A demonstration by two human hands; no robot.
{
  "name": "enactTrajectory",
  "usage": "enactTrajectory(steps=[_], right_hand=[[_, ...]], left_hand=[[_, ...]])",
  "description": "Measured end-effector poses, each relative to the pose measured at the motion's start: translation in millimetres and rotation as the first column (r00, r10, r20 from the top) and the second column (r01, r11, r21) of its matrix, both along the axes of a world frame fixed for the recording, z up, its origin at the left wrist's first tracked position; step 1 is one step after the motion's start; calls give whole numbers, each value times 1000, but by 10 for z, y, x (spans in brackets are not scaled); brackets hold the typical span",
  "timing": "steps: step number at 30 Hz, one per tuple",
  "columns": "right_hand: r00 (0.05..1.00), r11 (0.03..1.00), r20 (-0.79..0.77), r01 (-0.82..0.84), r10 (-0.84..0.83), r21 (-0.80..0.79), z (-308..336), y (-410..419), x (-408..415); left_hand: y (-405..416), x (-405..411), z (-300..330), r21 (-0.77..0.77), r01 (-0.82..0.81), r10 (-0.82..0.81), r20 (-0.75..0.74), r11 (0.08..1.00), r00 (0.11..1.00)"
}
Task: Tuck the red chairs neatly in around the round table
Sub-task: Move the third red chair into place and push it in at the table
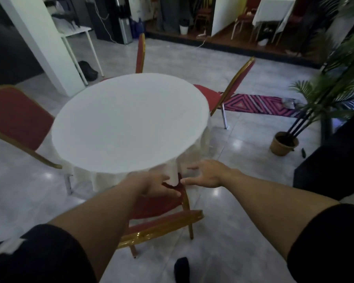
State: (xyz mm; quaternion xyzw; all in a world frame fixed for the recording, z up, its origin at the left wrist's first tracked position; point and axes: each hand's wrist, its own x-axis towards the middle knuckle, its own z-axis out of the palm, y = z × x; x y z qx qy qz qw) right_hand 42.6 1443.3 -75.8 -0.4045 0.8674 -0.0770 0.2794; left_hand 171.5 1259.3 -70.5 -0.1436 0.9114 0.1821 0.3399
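Left chair (16, 119): red padded back, gold metal frame, pale lower legs, set close beside the round table (129, 123) on the left, turned at an angle. Table has a flat round top under a white cloth (102, 180) that hangs in soft folds down the near side. Far chair (140, 53): seen edge-on, thin red back with gold trim, seat mostly hidden behind the far rim. Near chair (164, 219): glossy gold top rail nearest the camera, red seat part way under the hanging cloth.

Left hand (151, 185) is over the near chair's seat at the cloth hem, fingers curled; it looks to be touching cloth or seat, which one I cannot tell. Right hand (206, 174) is spread, palm down, fingers apart, holding nothing, just beside the cloth edge.

Step in hand, my guess: clear the cloth off the seat, then slide the near chair straight in. Keep the fabric from snagging and push evenly on the rail so it goes in square.

Right chair (225, 92): red seat touching or under the table rim, back leaning away, looks skewed. Floor (243, 152): grey glossy tile, reflective.
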Motion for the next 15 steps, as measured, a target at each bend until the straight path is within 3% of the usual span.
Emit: enactTrajectory(steps=[2,5,9,15], right_hand=[[999,999,-35,38,-37,9,80,65,-157],[981,983,-71,183,-180,35,185,233,-622],[956,958,-67,286,-286,0,435,434,-1156],[915,919,-89,393,-394,-29,570,787,-1944]], left_hand=[[20,-219,82,-108,50,-63,-125,993,990],[100,-772,236,-141,98,-130,-241,985,962],[231,-1478,418,-242,154,-228,-315,958,921],[493,-2258,567,-264,153,-246,-367,952,897]])
